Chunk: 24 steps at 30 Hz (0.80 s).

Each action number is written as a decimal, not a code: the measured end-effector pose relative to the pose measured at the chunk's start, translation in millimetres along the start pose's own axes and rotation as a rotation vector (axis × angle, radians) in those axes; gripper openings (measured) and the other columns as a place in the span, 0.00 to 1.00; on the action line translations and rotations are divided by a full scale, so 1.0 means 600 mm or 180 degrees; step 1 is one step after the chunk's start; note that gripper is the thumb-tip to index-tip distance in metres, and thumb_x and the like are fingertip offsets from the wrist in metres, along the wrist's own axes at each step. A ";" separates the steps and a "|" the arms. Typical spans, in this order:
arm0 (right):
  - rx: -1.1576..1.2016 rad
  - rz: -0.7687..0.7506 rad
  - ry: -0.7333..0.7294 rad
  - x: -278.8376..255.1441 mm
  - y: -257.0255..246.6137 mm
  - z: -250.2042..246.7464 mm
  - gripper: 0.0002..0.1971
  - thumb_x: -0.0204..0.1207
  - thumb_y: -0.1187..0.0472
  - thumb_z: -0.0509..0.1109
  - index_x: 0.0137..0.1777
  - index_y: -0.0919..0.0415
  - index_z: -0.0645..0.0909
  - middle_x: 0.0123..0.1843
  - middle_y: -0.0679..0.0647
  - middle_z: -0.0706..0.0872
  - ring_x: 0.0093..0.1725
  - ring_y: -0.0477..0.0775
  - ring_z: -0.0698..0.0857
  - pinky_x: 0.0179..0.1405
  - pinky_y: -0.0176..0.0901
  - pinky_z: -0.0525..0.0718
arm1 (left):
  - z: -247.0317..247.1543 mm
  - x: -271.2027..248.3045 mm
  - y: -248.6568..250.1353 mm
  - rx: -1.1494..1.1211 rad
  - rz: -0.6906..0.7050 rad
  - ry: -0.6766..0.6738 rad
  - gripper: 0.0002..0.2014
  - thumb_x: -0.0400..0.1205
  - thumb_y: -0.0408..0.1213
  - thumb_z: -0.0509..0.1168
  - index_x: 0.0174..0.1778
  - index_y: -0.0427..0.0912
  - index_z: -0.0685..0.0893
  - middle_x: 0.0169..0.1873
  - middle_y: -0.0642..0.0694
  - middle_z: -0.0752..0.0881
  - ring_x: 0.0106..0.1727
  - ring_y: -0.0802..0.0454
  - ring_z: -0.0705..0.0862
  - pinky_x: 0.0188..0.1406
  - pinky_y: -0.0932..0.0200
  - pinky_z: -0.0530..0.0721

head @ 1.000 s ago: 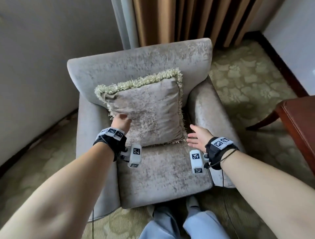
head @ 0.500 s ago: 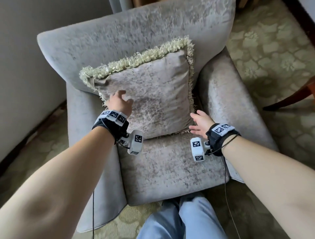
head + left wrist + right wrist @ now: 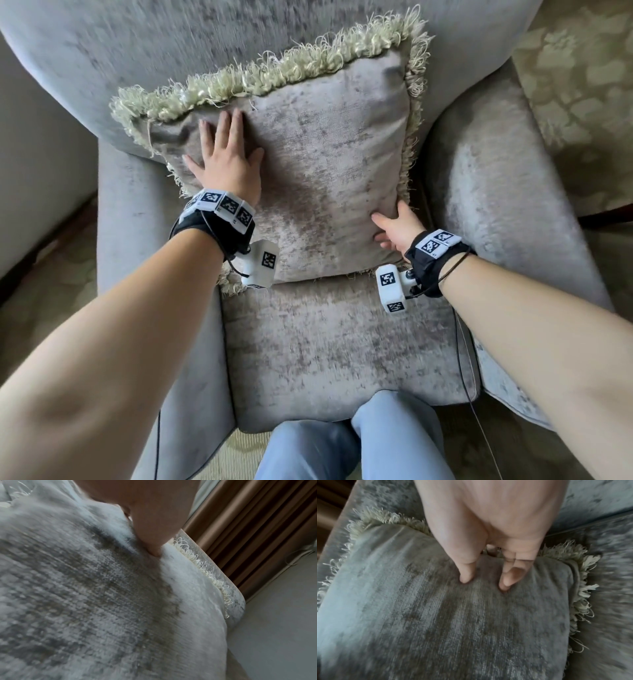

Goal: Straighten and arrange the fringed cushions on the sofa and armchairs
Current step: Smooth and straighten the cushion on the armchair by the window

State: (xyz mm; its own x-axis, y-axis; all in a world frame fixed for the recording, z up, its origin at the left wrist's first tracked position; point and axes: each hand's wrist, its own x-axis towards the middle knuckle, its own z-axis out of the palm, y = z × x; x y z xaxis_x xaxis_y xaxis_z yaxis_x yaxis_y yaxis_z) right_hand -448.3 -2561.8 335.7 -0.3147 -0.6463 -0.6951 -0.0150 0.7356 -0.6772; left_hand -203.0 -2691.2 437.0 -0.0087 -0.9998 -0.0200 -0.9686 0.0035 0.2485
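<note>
On the grey armchair [image 3: 496,192], the left hand [image 3: 226,161] has slid toward 11 o'clock, fingers flat on the fringed cushion [image 3: 329,178], while the right hand [image 3: 399,228] now pinches its 4 o'clock edge.

Grey velvet armchair [image 3: 335,346] on patterned carpet [image 3: 579,85]. Fringed cushion [image 3: 318,164] upright on armchair seat, leaning against armchair backrest, bottom edge on seat, right fringe beside armchair's right arm.

No readable words, brands or numbers anywhere, only black-and-white square coded markers, on the left wristband [image 3: 226,205], on the right wristband [image 3: 436,241], on the white camera blocks [image 3: 263,262] beneath both wrists
</note>
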 end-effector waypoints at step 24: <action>-0.1453 -0.1722 0.1074 -0.090 -0.268 -0.027 0.02 0.77 0.60 0.67 0.45 0.56 0.82 0.46 0.49 0.77 0.47 0.57 0.79 0.49 0.50 0.76 | -0.128 -0.067 -0.084 -0.0925 -0.1720 -0.0583 0.14 0.86 0.37 0.58 0.59 0.32 0.82 0.59 0.29 0.85 0.62 0.31 0.82 0.58 0.48 0.78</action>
State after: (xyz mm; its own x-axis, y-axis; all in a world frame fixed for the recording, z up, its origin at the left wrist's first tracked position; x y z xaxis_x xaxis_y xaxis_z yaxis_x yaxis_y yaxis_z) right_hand -444.2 -2642.0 486.3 -0.4227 -0.8959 -0.1365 -0.6141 0.3940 -0.6838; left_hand -134.8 -2652.9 499.7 0.3947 -0.8389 -0.3749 -0.7416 -0.5317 0.4091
